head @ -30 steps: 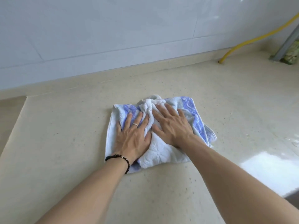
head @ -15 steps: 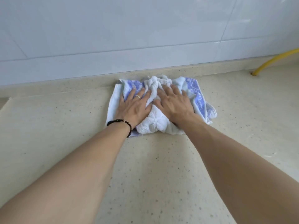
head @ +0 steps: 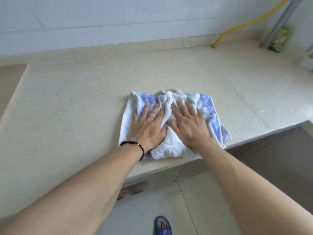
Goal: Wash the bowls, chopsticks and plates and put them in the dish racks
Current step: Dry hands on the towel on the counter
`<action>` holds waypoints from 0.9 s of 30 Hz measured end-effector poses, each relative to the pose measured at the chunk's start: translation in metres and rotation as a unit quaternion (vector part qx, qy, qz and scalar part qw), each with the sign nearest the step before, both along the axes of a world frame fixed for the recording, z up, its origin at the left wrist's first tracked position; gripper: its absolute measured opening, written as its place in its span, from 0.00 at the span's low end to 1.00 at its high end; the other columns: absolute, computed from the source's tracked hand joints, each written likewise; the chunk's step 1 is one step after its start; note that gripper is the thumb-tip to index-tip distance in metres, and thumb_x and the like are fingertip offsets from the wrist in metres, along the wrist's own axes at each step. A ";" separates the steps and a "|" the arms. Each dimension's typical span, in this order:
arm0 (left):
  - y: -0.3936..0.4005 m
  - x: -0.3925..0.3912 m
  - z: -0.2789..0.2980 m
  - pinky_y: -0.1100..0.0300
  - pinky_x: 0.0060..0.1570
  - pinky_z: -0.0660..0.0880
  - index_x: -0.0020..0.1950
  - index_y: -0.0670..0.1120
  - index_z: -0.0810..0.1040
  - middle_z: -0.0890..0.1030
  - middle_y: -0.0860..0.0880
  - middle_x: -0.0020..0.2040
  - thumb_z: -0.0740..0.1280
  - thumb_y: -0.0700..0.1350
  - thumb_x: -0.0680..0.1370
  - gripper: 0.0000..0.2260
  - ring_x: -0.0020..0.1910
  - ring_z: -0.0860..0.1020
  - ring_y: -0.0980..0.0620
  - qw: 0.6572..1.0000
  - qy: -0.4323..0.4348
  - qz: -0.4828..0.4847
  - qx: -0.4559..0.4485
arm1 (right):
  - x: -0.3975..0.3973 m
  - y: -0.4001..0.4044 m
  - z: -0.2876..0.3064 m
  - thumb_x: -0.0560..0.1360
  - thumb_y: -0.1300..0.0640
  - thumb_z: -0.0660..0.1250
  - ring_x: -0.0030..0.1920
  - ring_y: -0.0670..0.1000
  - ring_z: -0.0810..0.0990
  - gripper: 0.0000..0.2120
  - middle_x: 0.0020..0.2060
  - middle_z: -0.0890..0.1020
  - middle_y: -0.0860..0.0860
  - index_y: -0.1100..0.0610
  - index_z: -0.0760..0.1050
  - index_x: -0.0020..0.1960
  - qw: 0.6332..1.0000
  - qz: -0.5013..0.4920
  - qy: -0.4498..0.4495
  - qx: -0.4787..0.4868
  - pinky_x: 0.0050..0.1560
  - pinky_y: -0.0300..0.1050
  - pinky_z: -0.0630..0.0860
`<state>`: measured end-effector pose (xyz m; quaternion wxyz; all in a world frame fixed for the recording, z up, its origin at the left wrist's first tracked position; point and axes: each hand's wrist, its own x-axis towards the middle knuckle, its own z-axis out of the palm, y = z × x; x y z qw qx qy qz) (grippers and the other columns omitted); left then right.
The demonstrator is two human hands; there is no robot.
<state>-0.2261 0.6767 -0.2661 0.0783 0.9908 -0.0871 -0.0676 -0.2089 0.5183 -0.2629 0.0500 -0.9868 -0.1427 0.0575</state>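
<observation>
The left hand [head: 147,126] and right hand [head: 189,124] press flat, fingers straight and spread, on a crumpled blue-and-white towel [head: 171,145] at the counter's [head: 67,107] near edge. Far right, a yellow hose [head: 237,29] meets the counter. No bowls, chopsticks or plates show.

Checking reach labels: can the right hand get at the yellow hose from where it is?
Probably yes. The right hand lies flat on the towel, and only bare countertop separates it from the yellow hose at the back wall; it looks like a long stretch.
</observation>
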 end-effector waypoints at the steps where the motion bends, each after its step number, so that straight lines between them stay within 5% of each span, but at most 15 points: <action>1: -0.009 -0.015 0.000 0.40 0.77 0.42 0.83 0.52 0.44 0.43 0.53 0.83 0.42 0.60 0.84 0.28 0.81 0.39 0.47 1.000 0.003 -0.005 0.002 | -0.015 -0.008 0.000 0.79 0.36 0.37 0.81 0.53 0.41 0.35 0.82 0.44 0.50 0.50 0.46 0.82 1.000 -0.003 0.004 0.000 0.78 0.59 0.43; 4: -0.017 -0.029 -0.001 0.39 0.77 0.40 0.83 0.53 0.45 0.43 0.54 0.83 0.42 0.61 0.84 0.28 0.81 0.39 0.47 1.000 0.005 -0.011 -0.006 | -0.031 -0.020 0.003 0.71 0.34 0.29 0.81 0.52 0.42 0.43 0.82 0.45 0.48 0.48 0.47 0.82 1.000 -0.001 0.010 0.012 0.79 0.59 0.44; 7: -0.011 0.006 -0.002 0.40 0.77 0.41 0.82 0.53 0.46 0.43 0.55 0.83 0.45 0.59 0.84 0.27 0.81 0.38 0.48 0.999 0.005 -0.027 -0.032 | 0.000 -0.023 0.008 0.71 0.34 0.32 0.81 0.51 0.43 0.42 0.82 0.46 0.47 0.47 0.49 0.82 1.000 0.008 0.010 0.020 0.80 0.57 0.44; 16: -0.010 0.235 -0.015 0.41 0.78 0.48 0.83 0.52 0.48 0.46 0.55 0.83 0.48 0.56 0.85 0.26 0.81 0.41 0.48 0.999 -0.017 -0.003 -0.045 | 0.228 -0.017 -0.004 0.77 0.32 0.40 0.80 0.53 0.50 0.36 0.81 0.52 0.48 0.45 0.51 0.81 1.000 0.004 -0.029 0.005 0.78 0.57 0.51; 24: -0.010 0.372 -0.014 0.43 0.78 0.48 0.82 0.54 0.48 0.47 0.53 0.83 0.48 0.55 0.86 0.25 0.81 0.41 0.49 0.999 -0.023 0.039 -0.015 | 0.375 -0.009 -0.006 0.71 0.31 0.34 0.80 0.55 0.51 0.42 0.81 0.54 0.48 0.45 0.52 0.81 0.999 0.021 -0.026 0.016 0.77 0.60 0.52; 27: -0.011 0.361 -0.014 0.45 0.78 0.47 0.83 0.53 0.47 0.47 0.52 0.83 0.47 0.56 0.86 0.25 0.81 0.42 0.48 0.999 -0.025 0.033 -0.022 | 0.368 -0.011 -0.005 0.81 0.36 0.44 0.80 0.54 0.50 0.31 0.81 0.53 0.49 0.46 0.51 0.82 0.999 0.029 -0.020 0.018 0.78 0.57 0.50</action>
